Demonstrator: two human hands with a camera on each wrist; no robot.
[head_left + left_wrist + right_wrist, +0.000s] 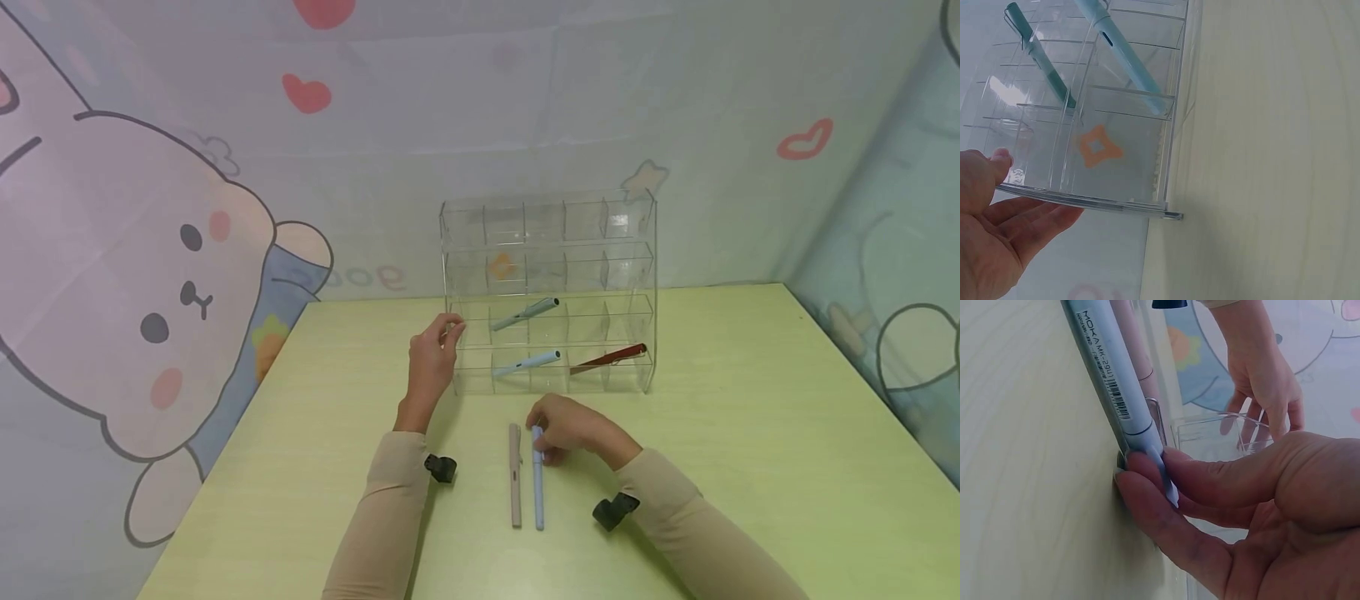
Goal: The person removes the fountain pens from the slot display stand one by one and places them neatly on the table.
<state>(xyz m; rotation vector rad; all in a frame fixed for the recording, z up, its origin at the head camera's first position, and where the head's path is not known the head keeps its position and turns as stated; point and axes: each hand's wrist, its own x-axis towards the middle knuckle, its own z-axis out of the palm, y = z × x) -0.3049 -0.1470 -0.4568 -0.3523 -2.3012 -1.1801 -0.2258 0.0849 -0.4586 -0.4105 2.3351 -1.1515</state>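
A clear acrylic pen rack [549,252] with several tiers of compartments stands on the table. My left hand [431,358] holds the rack's left side panel, thumb on one face and fingers on the other, as the left wrist view shows. At the front, my right hand [572,427] pinches the upper end of a pale lavender-blue pen [538,493]. A barcode label shows on its barrel in the right wrist view. Just left of it, a greyish-pink pen [514,477] lies on the table, its clip facing right.
In the rack's lower tiers, a grey-green pen [531,312], a light blue pen [531,362] and a dark red pen [611,358] lean at a slant. Behind the yellow-green table [750,417] hangs a printed cloth [420,125]. Dark cameras sit on both wrists.
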